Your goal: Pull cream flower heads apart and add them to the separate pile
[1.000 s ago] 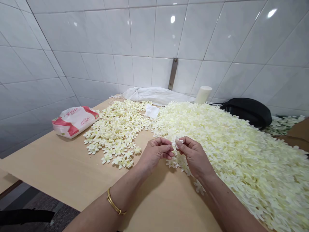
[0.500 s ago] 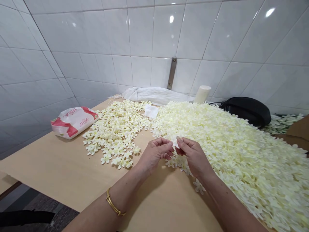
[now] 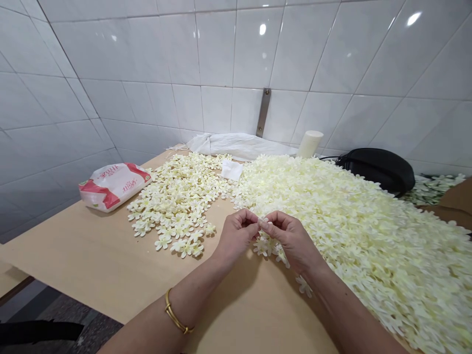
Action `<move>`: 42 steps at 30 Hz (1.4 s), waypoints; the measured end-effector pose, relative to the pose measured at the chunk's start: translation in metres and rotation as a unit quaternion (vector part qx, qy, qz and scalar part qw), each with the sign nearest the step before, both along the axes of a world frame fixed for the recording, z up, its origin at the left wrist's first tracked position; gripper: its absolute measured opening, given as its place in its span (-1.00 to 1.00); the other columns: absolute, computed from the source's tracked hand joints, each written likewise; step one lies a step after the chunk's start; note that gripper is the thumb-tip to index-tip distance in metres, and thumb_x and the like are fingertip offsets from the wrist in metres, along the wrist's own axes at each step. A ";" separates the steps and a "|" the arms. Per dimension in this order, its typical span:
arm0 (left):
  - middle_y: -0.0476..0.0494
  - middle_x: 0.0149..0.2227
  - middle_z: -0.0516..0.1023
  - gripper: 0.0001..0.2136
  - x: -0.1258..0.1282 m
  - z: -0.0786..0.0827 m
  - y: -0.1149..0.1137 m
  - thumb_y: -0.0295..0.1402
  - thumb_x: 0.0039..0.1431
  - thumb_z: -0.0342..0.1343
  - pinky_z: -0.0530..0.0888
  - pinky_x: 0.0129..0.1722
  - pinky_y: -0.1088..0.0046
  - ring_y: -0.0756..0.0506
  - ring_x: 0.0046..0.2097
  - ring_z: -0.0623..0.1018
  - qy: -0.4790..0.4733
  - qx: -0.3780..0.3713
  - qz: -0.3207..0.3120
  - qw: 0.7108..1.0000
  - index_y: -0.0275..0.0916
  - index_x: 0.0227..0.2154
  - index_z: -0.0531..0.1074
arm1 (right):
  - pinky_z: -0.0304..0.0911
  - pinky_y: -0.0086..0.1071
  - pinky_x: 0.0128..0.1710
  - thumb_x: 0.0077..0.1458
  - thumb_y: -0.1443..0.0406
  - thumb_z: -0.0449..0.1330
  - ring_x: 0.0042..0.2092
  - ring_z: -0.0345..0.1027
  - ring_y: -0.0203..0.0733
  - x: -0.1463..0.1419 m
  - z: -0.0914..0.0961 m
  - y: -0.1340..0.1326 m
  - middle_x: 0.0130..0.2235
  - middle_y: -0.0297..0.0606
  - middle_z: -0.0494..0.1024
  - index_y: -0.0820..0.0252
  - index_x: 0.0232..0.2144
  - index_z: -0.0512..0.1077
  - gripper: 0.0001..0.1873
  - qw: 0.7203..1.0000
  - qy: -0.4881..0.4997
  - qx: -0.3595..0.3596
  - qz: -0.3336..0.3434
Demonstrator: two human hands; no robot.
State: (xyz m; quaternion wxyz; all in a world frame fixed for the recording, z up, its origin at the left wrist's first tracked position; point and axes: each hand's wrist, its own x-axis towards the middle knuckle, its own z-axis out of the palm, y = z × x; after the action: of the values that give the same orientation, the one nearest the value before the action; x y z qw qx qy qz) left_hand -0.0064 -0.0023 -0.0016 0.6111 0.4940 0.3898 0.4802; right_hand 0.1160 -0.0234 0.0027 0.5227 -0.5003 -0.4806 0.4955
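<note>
My left hand and my right hand meet fingertip to fingertip just above the wooden table. Both are pinched on one small cream fabric flower, which the fingers mostly hide. A big heap of the same flowers lies under and to the right of my right hand. To the left of my left hand, a thinner, flat patch of flowers is spread out. A gold bangle sits on my left wrist.
A red and white tissue pack lies at the left. A white cloth, a white cylinder and a black bag stand along the tiled wall. A white tissue rests among the flowers.
The flower showed white between my fingertips before; now my fingers have closed in and moved a little left, covering it almost fully.
</note>
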 end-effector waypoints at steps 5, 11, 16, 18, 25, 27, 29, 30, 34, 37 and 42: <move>0.04 -0.67 0.35 -0.85 -0.001 0.000 0.001 -0.38 -0.21 0.20 0.28 -0.51 0.53 0.08 -0.60 0.33 -0.034 -0.051 -0.030 0.998 -0.31 -0.62 0.33 | 0.03 -0.46 -0.52 -0.21 0.09 0.26 -0.55 0.06 -0.39 0.001 -0.002 0.003 -0.64 -0.45 0.27 0.22 -0.67 0.28 -0.66 0.999 0.006 0.006 -0.041; -0.02 -0.60 0.40 -0.77 -0.001 -0.001 0.002 -0.28 -0.22 0.24 0.28 -0.52 0.53 0.07 -0.57 0.38 -0.081 -0.102 -0.068 0.989 -0.33 -0.58 0.37 | 0.00 -0.44 -0.52 -0.15 0.04 0.20 -0.56 0.03 -0.37 0.003 -0.002 0.005 -0.67 -0.45 0.22 0.20 -0.68 0.26 -0.62 0.997 0.017 0.018 -0.073; -0.02 -0.58 0.40 -0.74 -0.002 0.000 0.002 -0.24 -0.22 0.26 0.29 -0.51 0.54 0.08 -0.56 0.37 -0.075 -0.089 -0.073 0.990 -0.33 -0.57 0.37 | 0.00 -0.45 -0.55 -0.05 0.01 0.11 -0.58 0.02 -0.37 0.003 -0.002 0.004 -0.68 -0.45 0.18 0.19 -0.70 0.21 -0.57 0.995 -0.042 0.040 -0.079; -0.01 -0.59 0.39 -0.74 -0.002 0.001 0.001 -0.23 -0.22 0.26 0.29 -0.51 0.53 0.09 -0.56 0.36 -0.060 -0.074 -0.074 0.993 -0.33 -0.56 0.37 | 0.00 -0.46 -0.55 -0.01 0.01 0.07 -0.57 0.02 -0.37 0.003 -0.002 0.003 -0.68 -0.45 0.14 0.19 -0.71 0.17 -0.55 0.991 -0.089 0.061 -0.083; 0.05 -0.64 0.33 -0.86 0.002 0.004 -0.005 -0.40 -0.25 0.22 0.27 -0.51 0.54 0.10 -0.57 0.30 -0.038 -0.009 -0.073 0.997 -0.31 -0.62 0.36 | -0.15 -0.46 -0.65 0.01 -0.02 0.03 -0.64 -0.14 -0.42 0.000 0.000 -0.002 -0.72 -0.48 0.00 0.17 -0.77 0.02 -0.47 0.978 -0.176 0.084 -0.079; 0.05 -0.66 0.31 -0.89 0.002 0.003 -0.005 -0.42 -0.23 0.19 0.26 -0.52 0.54 0.09 -0.58 0.29 -0.031 -0.006 -0.072 0.997 -0.31 -0.65 0.34 | -0.15 -0.45 -0.65 -0.01 -0.05 0.04 -0.64 -0.13 -0.42 0.001 0.001 -0.001 -0.73 -0.48 0.01 0.17 -0.78 0.03 -0.45 0.979 -0.171 0.072 -0.088; 0.06 -0.69 0.30 -0.89 0.002 0.002 -0.004 -0.42 -0.22 0.17 0.26 -0.53 0.54 0.09 -0.59 0.29 -0.022 -0.017 -0.054 0.998 -0.30 -0.65 0.34 | -0.08 -0.45 -0.63 -0.02 -0.09 0.01 -0.63 -0.05 -0.40 0.002 0.001 0.000 -0.72 -0.45 0.08 0.18 -0.77 0.08 -0.44 0.985 -0.135 0.044 -0.099; 0.06 -0.69 0.30 -0.89 0.002 0.002 -0.004 -0.41 -0.22 0.17 0.25 -0.53 0.54 0.09 -0.60 0.29 -0.019 -0.023 -0.040 0.999 -0.30 -0.64 0.33 | -0.04 -0.45 -0.60 -0.03 -0.11 0.00 -0.62 0.01 -0.39 0.002 0.002 0.000 -0.70 -0.43 0.13 0.19 -0.76 0.13 -0.44 0.989 -0.108 0.027 -0.093; 0.06 -0.68 0.32 -0.88 0.001 0.002 -0.002 -0.41 -0.23 0.17 0.25 -0.53 0.54 0.09 -0.60 0.30 -0.026 -0.021 -0.010 0.999 -0.30 -0.63 0.33 | 0.03 -0.46 -0.55 -0.18 -0.05 0.19 -0.56 0.10 -0.37 0.002 0.002 0.001 -0.64 -0.42 0.26 0.22 -0.65 0.29 -0.55 0.999 -0.034 -0.002 -0.005; 0.06 -0.69 0.32 -0.88 0.001 0.002 -0.002 -0.41 -0.23 0.17 0.23 -0.54 0.55 0.09 -0.60 0.30 -0.025 -0.021 -0.012 0.999 -0.30 -0.64 0.32 | 0.02 -0.47 -0.54 -0.25 0.03 0.28 -0.55 0.08 -0.38 0.002 0.000 0.001 -0.64 -0.43 0.27 0.23 -0.65 0.32 -0.62 0.999 -0.035 0.015 -0.005; 0.06 -0.71 0.32 -0.85 -0.001 0.000 0.001 -0.35 -0.21 0.18 0.25 -0.54 0.55 0.09 -0.62 0.31 -0.022 -0.041 0.011 0.999 -0.30 -0.63 0.33 | -0.04 -0.46 -0.56 -0.15 0.08 0.24 -0.58 0.00 -0.40 0.006 -0.004 0.003 -0.68 -0.46 0.20 0.21 -0.72 0.24 -0.61 0.995 -0.066 0.043 -0.064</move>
State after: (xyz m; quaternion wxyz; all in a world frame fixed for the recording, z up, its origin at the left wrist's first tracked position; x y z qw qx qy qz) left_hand -0.0074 -0.0010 -0.0016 0.6339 0.4531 0.4015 0.4813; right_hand 0.1220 -0.0201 -0.0008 0.5418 -0.5385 -0.5020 0.4057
